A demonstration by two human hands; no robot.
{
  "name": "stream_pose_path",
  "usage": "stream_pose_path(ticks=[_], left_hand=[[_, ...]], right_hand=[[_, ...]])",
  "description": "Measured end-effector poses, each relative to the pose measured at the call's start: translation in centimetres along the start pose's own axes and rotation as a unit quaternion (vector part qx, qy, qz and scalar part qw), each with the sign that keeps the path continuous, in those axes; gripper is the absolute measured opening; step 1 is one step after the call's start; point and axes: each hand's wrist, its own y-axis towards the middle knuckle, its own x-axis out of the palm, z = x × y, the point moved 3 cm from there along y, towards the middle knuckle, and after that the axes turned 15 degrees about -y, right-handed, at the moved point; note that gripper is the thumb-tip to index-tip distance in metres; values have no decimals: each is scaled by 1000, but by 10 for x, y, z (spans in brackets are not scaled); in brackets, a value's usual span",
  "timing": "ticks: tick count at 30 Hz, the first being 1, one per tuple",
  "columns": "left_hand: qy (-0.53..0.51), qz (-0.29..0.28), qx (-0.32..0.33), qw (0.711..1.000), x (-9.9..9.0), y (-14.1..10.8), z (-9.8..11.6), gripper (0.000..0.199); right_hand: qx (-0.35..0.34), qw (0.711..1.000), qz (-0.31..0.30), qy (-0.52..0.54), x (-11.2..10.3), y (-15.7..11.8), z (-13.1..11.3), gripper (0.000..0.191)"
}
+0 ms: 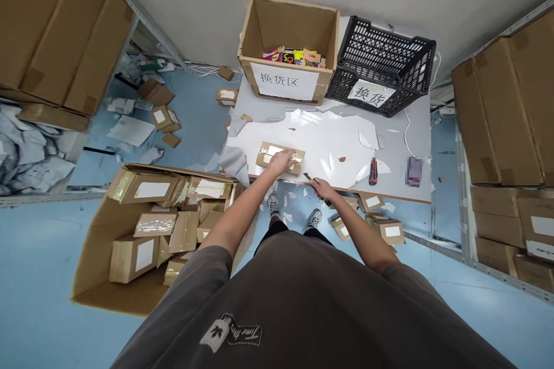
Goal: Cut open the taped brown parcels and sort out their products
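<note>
A small brown cardboard box (265, 157), with a white label and shiny tape, lies near the front edge of the white table. My left hand (282, 161) is on top of it, its fingers gripping the box from above. Just to the right, at the table's edge, my right hand (322, 189) is closed around a utility knife (307, 176) that points toward the box without touching it. A second utility knife, red and black (373, 172), rests farther right on the table.
Behind stand an open carton (288, 8) with colourful packs and a black plastic crate (381, 63). Paper scraps (309, 116) litter the table (277, 127); a phone (414, 172) lies at right. A large carton (93, 248) full of small boxes is at left. Shelves flank both sides.
</note>
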Motion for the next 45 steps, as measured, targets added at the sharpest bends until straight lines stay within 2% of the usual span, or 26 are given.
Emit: stream_pose_path(ticks=[2, 5, 8, 11, 14, 19, 24, 30, 37, 45], left_hand=[[20, 9, 9, 1000, -2, 4, 0, 50], [40, 18, -22, 999, 1, 14, -2, 62], [34, -5, -67, 997, 5, 28, -3, 72], [31, -23, -75, 996, 4, 37, -4, 78], [34, -24, -51, 998, 5, 29, -7, 77], [54, 33, 16, 998, 18, 0, -14, 66], [39, 62, 13, 997, 31, -5, -21, 59], [27, 53, 2, 998, 37, -1, -28, 64], [35, 53, 4, 998, 38, -1, -30, 64], [25, 74, 0, 997, 43, 0, -36, 57]], right_hand=[[19, 999, 36, 5, -7, -5, 7, 50], [26, 997, 66, -9, -15, -6, 8, 45], [9, 992, 94, -83, -21, 1, -1, 42], [-4, 980, 106, -169, -28, 11, -11, 40], [-22, 965, 100, -240, -37, 19, -18, 40], [-108, 933, 113, -325, -52, 34, -27, 35], [-176, 903, 100, -380, -68, 52, -32, 38], [-223, 883, 72, -407, -76, 62, -35, 38], [-219, 884, 82, -405, -82, 60, -27, 37], [-167, 915, 86, -358, -65, 55, -27, 36]])
